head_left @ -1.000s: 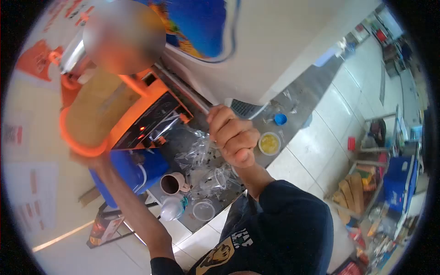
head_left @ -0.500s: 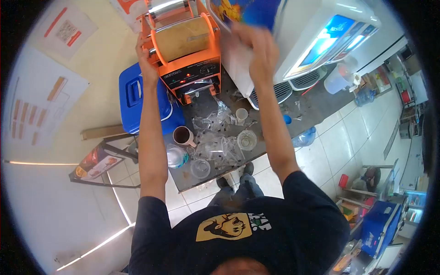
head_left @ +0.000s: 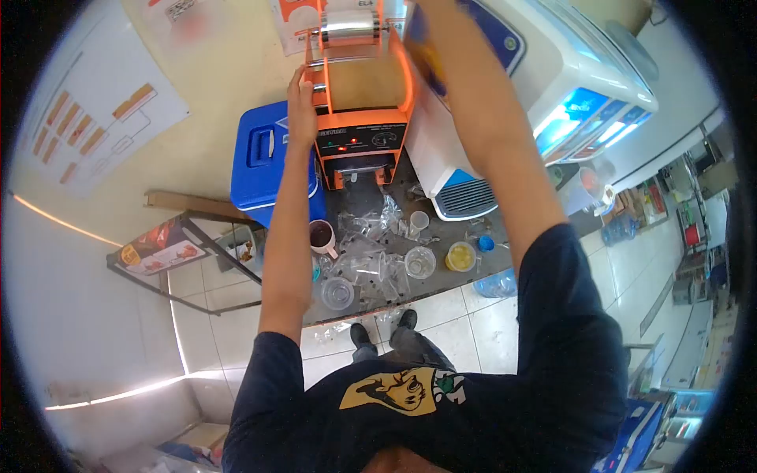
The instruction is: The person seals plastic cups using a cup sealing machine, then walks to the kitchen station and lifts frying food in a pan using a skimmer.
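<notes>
My left hand [head_left: 302, 110] grips the left side of an orange machine [head_left: 360, 118], near the end of a roller, with fingers pointing up. The machine carries a shiny film roll [head_left: 349, 27] on top, a tan roller [head_left: 364, 83] below it, and a black control panel [head_left: 359, 140] with small lit lamps. My right forearm [head_left: 493, 102] stretches up past the machine's right side, beside a dark blue panel [head_left: 501, 35] on a white drink dispenser [head_left: 552, 79]. The right hand lies beyond the top edge, so its fingers are hidden.
A blue cooler [head_left: 260, 158] stands left of the machine. On the dark table are a mug [head_left: 322, 236] of dark liquid, clear plastic cups [head_left: 337, 292], crumpled plastic [head_left: 367, 260], a cup of yellow liquid [head_left: 460, 256] and a small blue cup [head_left: 486, 243]. A framed sign [head_left: 169, 260] stands left.
My right hand has moved up and out of view, its forearm now higher. The left hand stays at the machine's side. The view has shifted, and the yellow cup now shows.
</notes>
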A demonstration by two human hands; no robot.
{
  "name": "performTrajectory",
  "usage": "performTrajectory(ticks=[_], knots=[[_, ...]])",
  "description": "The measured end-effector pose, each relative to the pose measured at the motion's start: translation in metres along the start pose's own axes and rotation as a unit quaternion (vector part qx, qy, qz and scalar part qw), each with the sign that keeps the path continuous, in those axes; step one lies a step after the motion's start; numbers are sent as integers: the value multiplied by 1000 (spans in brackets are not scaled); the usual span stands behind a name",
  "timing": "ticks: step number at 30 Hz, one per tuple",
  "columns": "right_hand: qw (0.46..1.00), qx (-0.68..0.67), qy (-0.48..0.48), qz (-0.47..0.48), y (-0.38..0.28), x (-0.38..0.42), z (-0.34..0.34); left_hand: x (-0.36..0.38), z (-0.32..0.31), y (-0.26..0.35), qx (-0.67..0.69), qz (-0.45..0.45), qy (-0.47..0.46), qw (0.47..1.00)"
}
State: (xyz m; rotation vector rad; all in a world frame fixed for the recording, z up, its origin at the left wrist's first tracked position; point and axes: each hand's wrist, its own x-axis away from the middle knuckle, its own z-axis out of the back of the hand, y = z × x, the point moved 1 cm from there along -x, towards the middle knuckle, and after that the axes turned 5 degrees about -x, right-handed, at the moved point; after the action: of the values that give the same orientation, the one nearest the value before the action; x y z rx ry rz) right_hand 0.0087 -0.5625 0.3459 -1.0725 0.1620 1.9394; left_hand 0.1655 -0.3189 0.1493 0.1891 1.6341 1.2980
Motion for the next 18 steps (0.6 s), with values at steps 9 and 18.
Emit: performTrajectory(ticks=[9, 18], knots=[[964, -261, -36, -35, -4, 382, 43, 202, -87, -93, 238, 505, 232, 796], [902, -253, -282, -207, 27, 497, 148, 187, -118, -170, 471, 379, 322, 728]])
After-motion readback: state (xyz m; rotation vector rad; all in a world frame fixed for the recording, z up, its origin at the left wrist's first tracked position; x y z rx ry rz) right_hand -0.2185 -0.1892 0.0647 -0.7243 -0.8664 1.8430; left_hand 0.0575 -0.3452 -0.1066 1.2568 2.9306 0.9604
